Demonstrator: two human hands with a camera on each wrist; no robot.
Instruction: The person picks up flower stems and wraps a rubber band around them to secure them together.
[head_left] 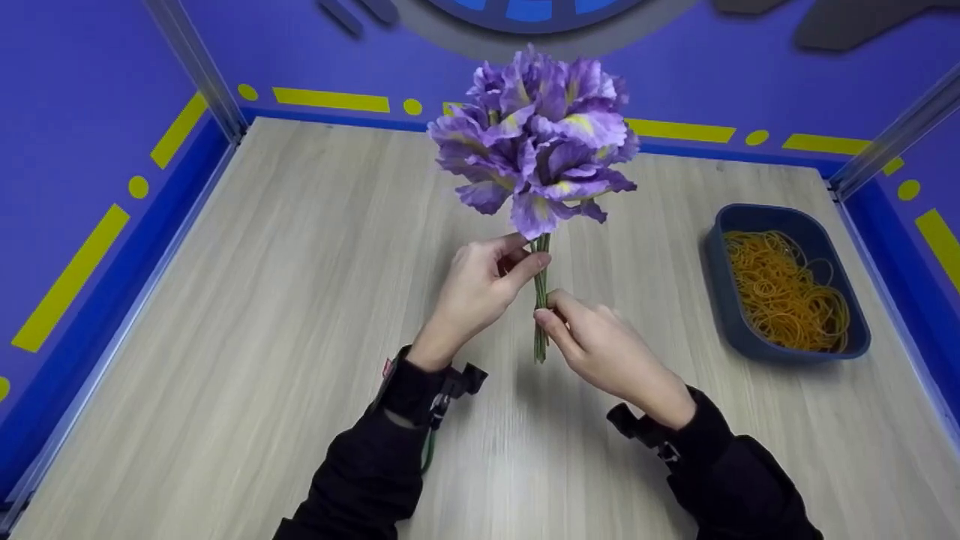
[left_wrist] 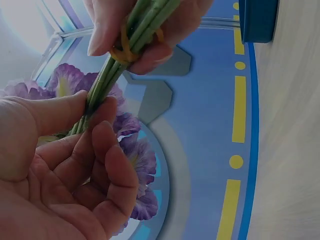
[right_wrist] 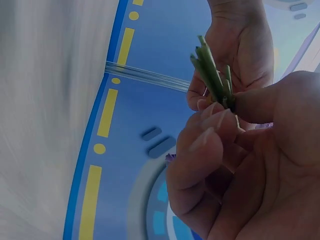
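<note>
The flowers (head_left: 536,142) are purple, with lighter lilac petals and small yellow marks near the middle. Their stems (head_left: 541,300) are green. The rubber band (left_wrist: 122,50) around the stems is orange-yellow, the same colour as the rubber bands (head_left: 784,289) in the dark blue tray (head_left: 724,300). The table (head_left: 285,300) has a pale wood grain pattern. The walls (head_left: 82,112) are blue-violet with yellow dashes and dots. The sleeves (head_left: 367,472) are black.

Right hand (right_wrist: 250,170) pinched green stems (right_wrist: 212,75) between thumb and fingertips (right_wrist: 212,112). Left hand (right_wrist: 240,45) gripped same stems just beyond. Stem ends jutted up-left, bunched.
</note>
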